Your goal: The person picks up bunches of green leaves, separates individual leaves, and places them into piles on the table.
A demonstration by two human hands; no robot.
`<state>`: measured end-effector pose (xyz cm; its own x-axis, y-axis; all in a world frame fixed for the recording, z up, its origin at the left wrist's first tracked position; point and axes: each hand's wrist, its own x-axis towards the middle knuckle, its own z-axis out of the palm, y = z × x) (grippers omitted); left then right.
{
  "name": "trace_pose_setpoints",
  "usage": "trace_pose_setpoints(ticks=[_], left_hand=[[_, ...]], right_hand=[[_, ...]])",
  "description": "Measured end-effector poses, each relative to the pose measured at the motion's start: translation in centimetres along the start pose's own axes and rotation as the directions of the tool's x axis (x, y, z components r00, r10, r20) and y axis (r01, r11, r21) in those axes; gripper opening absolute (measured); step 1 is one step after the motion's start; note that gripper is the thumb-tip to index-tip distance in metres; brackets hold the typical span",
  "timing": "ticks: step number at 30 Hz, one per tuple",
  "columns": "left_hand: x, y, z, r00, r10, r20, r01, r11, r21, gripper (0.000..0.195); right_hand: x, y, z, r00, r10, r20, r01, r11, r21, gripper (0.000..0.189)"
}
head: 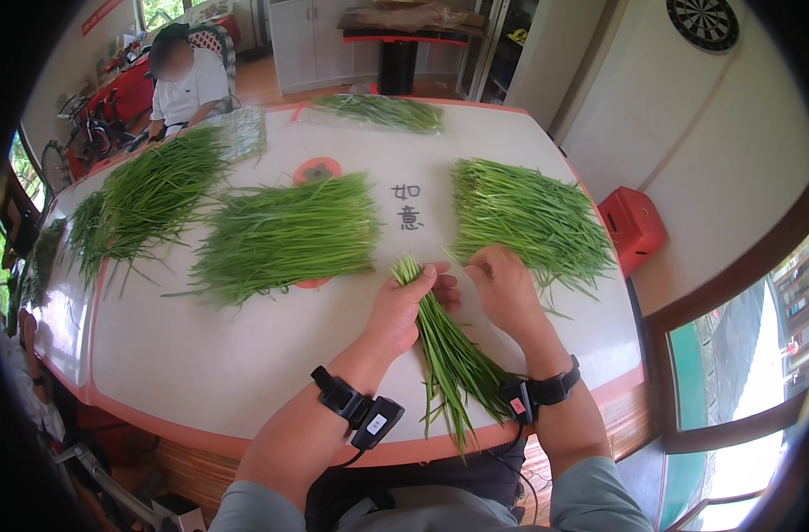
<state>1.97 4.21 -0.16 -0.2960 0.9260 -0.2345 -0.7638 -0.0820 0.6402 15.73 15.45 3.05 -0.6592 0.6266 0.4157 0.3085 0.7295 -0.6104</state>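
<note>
My left hand (404,306) is closed around a bundle of garlic chives (448,339). The pale cut ends stick up past the thumb, and the green leaves fan down over the table's near edge. To its right, my right hand (507,286) has thumb and fingers brought together at the near left corner of a chive pile (527,213). A pale stalk end (451,253) shows just beyond those fingertips; whether they pinch it is hidden. Left of my hands lies a second wide chive pile (291,233), its cut ends facing right.
More chives (158,193) are heaped at the table's left side. A plastic bag of chives (378,113) lies at the far edge of the white table (205,352). A person (188,86) sits beyond the far left corner. A red box (633,229) is by the right wall.
</note>
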Motion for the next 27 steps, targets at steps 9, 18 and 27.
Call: trace_pose_setpoints(ticks=[9,18,27], left_hand=[[0.6,-0.9,-0.6,0.998,0.064,-0.005,-0.064,0.998,-0.001,0.027],[0.0,-0.3,-0.3,0.998,0.056,0.029,-0.054,0.995,-0.088,0.023],[-0.7,0.8,0.0,0.992,-0.091,0.085,0.099,0.99,-0.098,0.024]], right_hand=[[-0.8,-1.7,0.8,0.994,-0.015,0.111,0.005,0.996,0.091,0.013],[0.0,0.5,-1.0,0.985,0.144,0.093,-0.099,0.921,-0.377,0.031],[-0.2,4.1,-3.6,0.948,0.313,-0.05,-0.291,0.798,-0.527,0.019]])
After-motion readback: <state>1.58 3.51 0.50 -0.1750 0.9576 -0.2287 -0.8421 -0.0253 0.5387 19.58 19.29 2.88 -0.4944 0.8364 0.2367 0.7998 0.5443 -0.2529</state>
